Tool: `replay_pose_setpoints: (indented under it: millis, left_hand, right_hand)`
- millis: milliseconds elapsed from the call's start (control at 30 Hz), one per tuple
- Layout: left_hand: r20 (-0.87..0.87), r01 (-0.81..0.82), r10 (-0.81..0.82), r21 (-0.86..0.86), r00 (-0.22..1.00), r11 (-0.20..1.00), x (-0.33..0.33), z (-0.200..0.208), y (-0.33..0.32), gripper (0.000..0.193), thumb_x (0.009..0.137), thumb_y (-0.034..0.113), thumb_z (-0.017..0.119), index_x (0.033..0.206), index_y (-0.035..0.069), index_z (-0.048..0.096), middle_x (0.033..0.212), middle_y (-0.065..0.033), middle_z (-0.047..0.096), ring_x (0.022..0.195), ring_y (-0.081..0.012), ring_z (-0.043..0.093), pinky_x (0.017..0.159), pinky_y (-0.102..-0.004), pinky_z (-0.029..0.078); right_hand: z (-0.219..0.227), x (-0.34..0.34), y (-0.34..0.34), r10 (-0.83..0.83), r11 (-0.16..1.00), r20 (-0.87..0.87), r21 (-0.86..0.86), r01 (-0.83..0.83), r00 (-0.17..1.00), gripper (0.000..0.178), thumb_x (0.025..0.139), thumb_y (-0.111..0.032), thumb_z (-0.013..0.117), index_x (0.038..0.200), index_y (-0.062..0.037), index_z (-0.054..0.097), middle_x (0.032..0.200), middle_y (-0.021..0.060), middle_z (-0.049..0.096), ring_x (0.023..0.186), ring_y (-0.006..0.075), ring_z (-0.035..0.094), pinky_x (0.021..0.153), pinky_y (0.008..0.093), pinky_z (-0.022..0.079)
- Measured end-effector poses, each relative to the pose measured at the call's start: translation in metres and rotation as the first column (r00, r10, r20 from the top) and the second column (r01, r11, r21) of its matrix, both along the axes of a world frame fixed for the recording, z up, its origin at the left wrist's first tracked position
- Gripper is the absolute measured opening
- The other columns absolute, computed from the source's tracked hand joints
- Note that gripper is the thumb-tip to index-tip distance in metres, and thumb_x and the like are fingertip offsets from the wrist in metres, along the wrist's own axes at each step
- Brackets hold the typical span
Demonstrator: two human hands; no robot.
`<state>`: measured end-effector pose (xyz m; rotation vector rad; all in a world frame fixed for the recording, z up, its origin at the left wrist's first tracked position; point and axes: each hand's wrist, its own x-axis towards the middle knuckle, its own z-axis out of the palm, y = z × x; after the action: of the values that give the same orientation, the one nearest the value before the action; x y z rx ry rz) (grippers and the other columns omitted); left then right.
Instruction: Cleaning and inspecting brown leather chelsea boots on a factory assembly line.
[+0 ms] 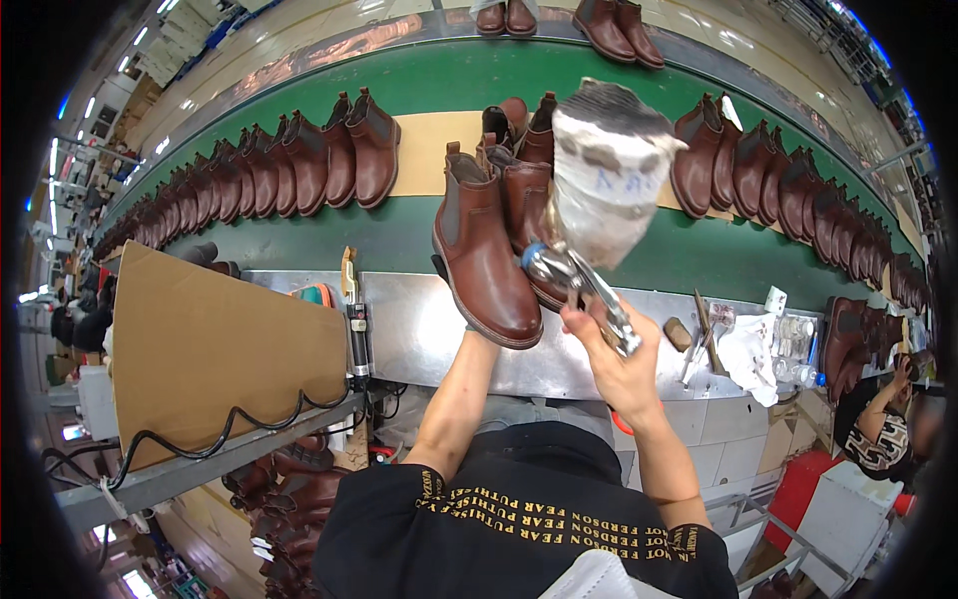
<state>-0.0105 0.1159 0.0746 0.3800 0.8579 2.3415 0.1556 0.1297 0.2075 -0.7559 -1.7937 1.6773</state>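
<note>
Right hand [619, 364] nearest, fingers clamped on metal spray gun [584, 285] with paper-wrapped cup [609, 170], nozzle beside boot. Left hand mostly hidden under brown boot [484, 255]; fingers' state cannot tell. Boot held above steel bench [419, 329] at its far edge. Cardboard sheet [220, 339] at bench's left end, rags and small bottles [793, 344] at right. Beyond, green conveyor [419, 85] carries rows of brown boots [289, 165].
</note>
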Motion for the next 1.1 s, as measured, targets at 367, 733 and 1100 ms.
replay_pose_setpoints:
  millis: [367, 733, 1100]
  left_hand:
    - [0.100, 0.010, -0.001, -0.088, 0.995, 0.996, -0.015, 0.029, -0.010, 0.037, 0.097, 0.032, 0.045, 0.119, 0.003, 0.052, 0.112, -0.0080, 0.058, 0.104, -0.0172, 0.054, 0.090, -0.0293, 0.046]
    - [0.122, 0.093, -0.068, -0.218, 0.990, 0.971, -0.079, 0.010, -0.049, 0.037, 0.097, 0.029, 0.043, 0.123, 0.003, 0.049, 0.119, -0.0079, 0.055, 0.108, -0.0185, 0.053, 0.092, -0.0301, 0.044]
    - [0.138, 0.153, -0.110, -0.356, 0.984, 0.922, -0.176, -0.018, -0.111, 0.039, 0.097, 0.027, 0.041, 0.127, 0.003, 0.046, 0.125, -0.0078, 0.051, 0.112, -0.0197, 0.051, 0.095, -0.0308, 0.043]
  right_hand:
    - [0.002, 0.004, -0.002, -0.112, 0.912, 0.054, 0.401, 0.081, 0.992, 0.043, 0.079, -0.001, 0.070, 0.119, 0.0067, 0.054, 0.085, 0.0126, 0.062, 0.072, 0.0174, 0.059, 0.066, 0.0281, 0.048]
    - [0.013, -0.003, -0.012, 0.089, 0.971, 0.168, 0.205, -0.124, 0.982, 0.044, 0.080, -0.005, 0.071, 0.119, 0.0059, 0.054, 0.081, 0.0112, 0.062, 0.068, 0.0147, 0.055, 0.064, 0.0269, 0.046]
    - [-0.018, 0.033, 0.001, -0.127, 0.991, 0.108, -0.032, 0.131, 0.986, 0.014, 0.082, -0.006, 0.069, 0.091, 0.0030, 0.062, 0.071, 0.0013, 0.058, 0.065, 0.0067, 0.052, 0.060, 0.0215, 0.043]
